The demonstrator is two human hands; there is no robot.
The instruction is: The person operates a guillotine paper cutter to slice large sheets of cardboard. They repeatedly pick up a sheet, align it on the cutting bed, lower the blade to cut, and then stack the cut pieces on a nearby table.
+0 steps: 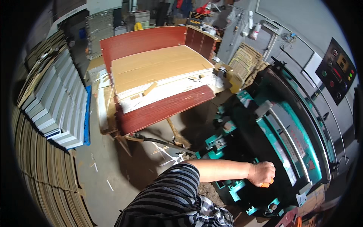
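My left arm, in a black and grey striped sleeve, reaches across to the right over the green and black machine (281, 151). At its end my left hand (261, 174) is closed in a fist round a small orange object (267, 184). Only a bit of that object shows below the fingers. I cannot tell whether it is loose or part of the machine. Near the hand, a shiny metal bar (289, 140) runs along the machine's bed, with a flat pale strip (281, 159) beside it. My right hand is not in view.
A red-brown panelled table (166, 108) bears stacked brown and white sheets (162, 68). To the left stand a stack of white boards (62, 98) on a blue pallet (87, 113) and bundled cardboard (41, 170). Paper scraps (166, 153) litter the floor. A control panel (336, 72) hangs at right.
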